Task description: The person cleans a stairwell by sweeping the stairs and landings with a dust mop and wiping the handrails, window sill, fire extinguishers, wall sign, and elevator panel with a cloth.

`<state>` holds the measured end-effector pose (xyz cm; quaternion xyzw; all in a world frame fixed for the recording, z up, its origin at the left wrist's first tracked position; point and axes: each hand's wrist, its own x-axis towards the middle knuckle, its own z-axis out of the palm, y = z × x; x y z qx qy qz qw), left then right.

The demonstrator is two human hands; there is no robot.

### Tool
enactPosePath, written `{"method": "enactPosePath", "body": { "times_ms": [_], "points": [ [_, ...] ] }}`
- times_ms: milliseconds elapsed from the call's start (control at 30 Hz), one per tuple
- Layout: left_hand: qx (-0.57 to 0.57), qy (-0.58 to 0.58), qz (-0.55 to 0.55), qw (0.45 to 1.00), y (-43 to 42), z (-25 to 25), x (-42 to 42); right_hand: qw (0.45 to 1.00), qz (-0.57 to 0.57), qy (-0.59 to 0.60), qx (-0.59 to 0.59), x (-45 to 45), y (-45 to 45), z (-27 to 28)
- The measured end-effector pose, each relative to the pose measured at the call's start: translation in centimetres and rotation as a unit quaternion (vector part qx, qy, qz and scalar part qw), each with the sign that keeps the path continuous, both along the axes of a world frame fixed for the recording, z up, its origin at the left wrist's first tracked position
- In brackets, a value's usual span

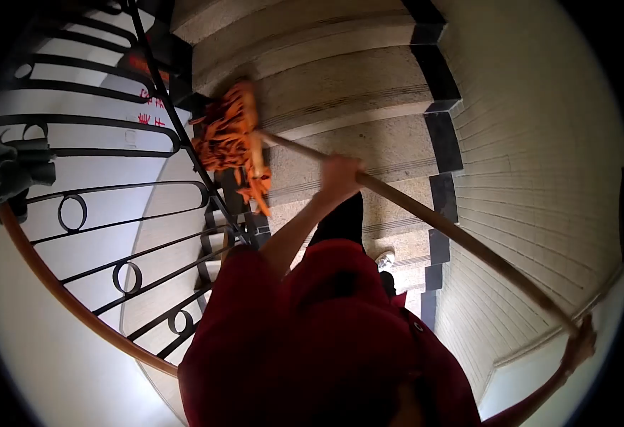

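A mop with a long wooden handle [454,233] runs diagonally across the view. Its orange strip head [233,139] lies on the steps at the left, beside the railing, slightly blurred. My left hand [341,178] is wrapped round the handle near its middle, not far from the mop head. At the far right my right hand [580,344] closes round the handle's upper end, close to the wall. The lower steps show below the handle, beside a white shoe [385,260].
Curved stone stairs [340,71] have black edging tiles [443,142] along the right wall [539,171]. On the left stands a black metal railing [112,186] with a wooden handrail [63,299]. A dark grey-green cloth [16,169] hangs over the handrail.
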<state>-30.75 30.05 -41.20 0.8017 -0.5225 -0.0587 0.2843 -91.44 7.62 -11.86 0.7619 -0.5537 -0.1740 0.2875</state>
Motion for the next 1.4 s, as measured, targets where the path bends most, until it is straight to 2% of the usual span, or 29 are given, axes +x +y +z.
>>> {"method": "enactPosePath", "body": {
  "times_ms": [33, 67, 100, 133, 200, 267, 300, 333, 400, 467, 533, 567, 600, 667, 700, 800, 867, 900, 1000, 1133, 1200, 1267, 1300, 1333, 1367, 1400],
  "points": [
    [0.024, 0.023, -0.029, 0.999, -1.6, -0.8, -1.9, 0.999, -0.045, -0.019, 0.020, -3.2, 3.0, -0.7],
    [0.071, 0.029, -0.054, 0.996, -3.6, 0.3, -4.5, 0.999, 0.011, 0.026, 0.038, -8.2, 5.5, -1.2],
    [0.117, 0.037, -0.079, 0.989, -5.8, 1.2, -7.3, 0.996, -0.072, 0.030, 0.046, -11.6, 8.4, -1.3],
    [0.010, -0.032, -0.153, 0.988, -7.6, -1.1, -9.9, 0.995, -0.071, -0.070, 0.009, -14.3, 11.8, -1.5],
    [0.015, 0.001, -0.260, 0.965, -11.0, -1.8, -16.5, 0.982, -0.117, 0.142, 0.044, -18.0, 18.0, 0.4],
    [0.055, 0.042, -0.333, 0.941, -12.0, -2.5, -23.4, 0.959, -0.104, 0.255, 0.069, -24.2, 25.4, 1.6],
    [0.065, 0.057, -0.369, 0.926, -11.7, -4.2, -27.3, 0.915, -0.166, 0.342, 0.134, -25.1, 29.0, 2.3],
    [0.078, 0.069, -0.400, 0.910, -11.2, -5.7, -30.7, 0.904, -0.159, 0.365, 0.157, -29.3, 33.3, 2.2],
    [0.109, 0.081, -0.462, 0.877, -9.3, -7.9, -35.4, 0.942, -0.191, 0.208, 0.179, -33.0, 40.7, 2.0],
    [0.104, 0.125, -0.506, 0.847, -7.3, -8.4, -37.8, 0.954, -0.215, 0.100, 0.183, -31.3, 45.0, 1.1],
    [0.151, 0.104, -0.559, 0.809, -6.3, -9.0, -38.7, 0.943, -0.206, 0.119, 0.232, -32.0, 49.2, -1.7],
    [0.181, 0.082, -0.568, 0.799, -6.4, -9.1, -38.3, 0.899, -0.342, 0.047, 0.271, -29.3, 48.3, -2.9],
    [0.240, 0.072, -0.574, 0.779, -6.9, -10.7, -38.1, 0.829, -0.468, -0.027, 0.304, -25.0, 46.2, -4.3],
    [0.309, 0.024, -0.567, 0.763, -8.4, -13.6, -36.0, 0.856, -0.464, -0.059, 0.220, -21.4, 45.0, -8.4],
    [0.275, 0.011, -0.568, 0.776, -8.7, -14.7, -35.4, 0.840, -0.480, -0.024, 0.252, -20.8, 44.4, -8.1],
    [0.199, 0.017, -0.533, 0.822, -9.7, -16.4, -33.3, 0.883, -0.416, -0.050, 0.213, -21.5, 44.3, -7.0],
    [0.228, 0.002, -0.542, 0.809, -10.4, -14.0, -33.2, 0.885, -0.437, -0.040, 0.157, -19.4, 42.7, -5.5],
    [0.216, 0.003, -0.529, 0.821, -10.0, -13.6, -33.2, 0.887, -0.442, -0.039, 0.129, -18.6, 42.3, -4.9],
    [0.230, 0.003, -0.534, 0.814, -8.8, -12.5, -32.4, 0.886, -0.437, -0.059, 0.146, -19.1, 43.1, -3.7],
    [0.225, -0.006, -0.503, 0.834, -12.0, -15.6, -27.2, 0.897, -0.387, -0.033, 0.213, -15.7, 40.2, -7.2],
    [0.201, -0.045, -0.439, 0.875, -14.7, -16.8, -23.7, 0.924, -0.348, -0.007, 0.160, -11.7, 38.0, -9.3],
    [0.062, -0.027, -0.422, 0.904, -15.3, -16.4, -20.1, 0.911, -0.379, -0.038, 0.156, -8.8, 36.2, -7.9],
    [0.057, -0.006, -0.418, 0.907, -14.5, -16.0, -20.7, 0.907, -0.387, -0.056, 0.154, -7.8, 35.5, -6.8],
    [0.048, 0.011, -0.411, 0.910, -14.1, -14.9, -21.9, 0.923, -0.353, -0.026, 0.153, -7.8, 35.5, -4.3],
    [0.027, 0.027, -0.385, 0.922, -12.7, -13.3, -23.1, 0.934, -0.314, -0.112, 0.129, -9.7, 35.0, -1.5],
    [0.063, 0.060, -0.380, 0.921, -11.9, -14.3, -24.7, 0.970, -0.217, -0.073, 0.080, -13.2, 34.7, 1.5]
  ]
}}
